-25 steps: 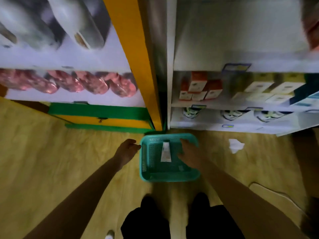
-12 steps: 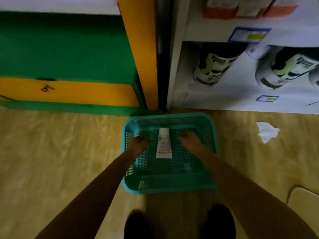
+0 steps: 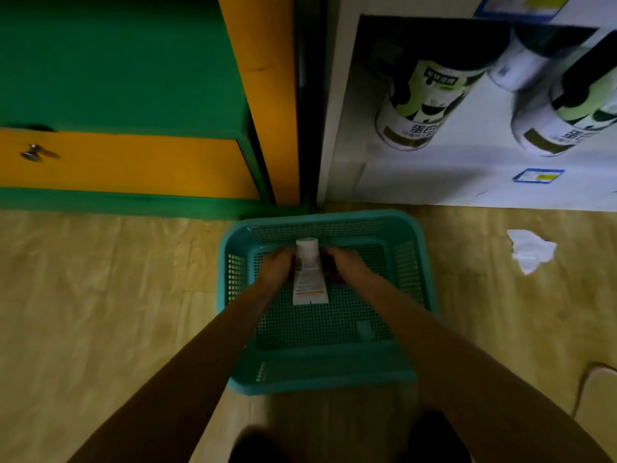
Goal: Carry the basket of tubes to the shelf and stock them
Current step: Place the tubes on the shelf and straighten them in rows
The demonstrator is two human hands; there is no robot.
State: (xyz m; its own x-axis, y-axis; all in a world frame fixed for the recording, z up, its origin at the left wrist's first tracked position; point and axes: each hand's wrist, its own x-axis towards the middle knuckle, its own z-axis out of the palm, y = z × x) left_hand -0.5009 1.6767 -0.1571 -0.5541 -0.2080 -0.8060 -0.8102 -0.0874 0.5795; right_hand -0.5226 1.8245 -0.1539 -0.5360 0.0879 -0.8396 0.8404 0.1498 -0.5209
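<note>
Basket [image 3: 325,379] on the floor [image 3: 100,312], directly in front of the person, far rim just short of the gap between two units. Cabinet [image 3: 117,95] behind and to the left, drawer [image 3: 127,162] along its base with a knob [image 3: 32,152] at far left. Shelf unit [image 3: 337,111] behind and to the right, two cans [image 3: 424,105] lying on its bottom shelf, price tag [image 3: 538,175] on the front edge below them. One tube [image 3: 309,273] lying in the basket, cap toward the far wall, between the left hand [image 3: 275,267] and right hand [image 3: 347,265], both inside the basket and against the tube's sides. Crumpled paper [image 3: 531,250] on the floor right of the basket, well apart.
</note>
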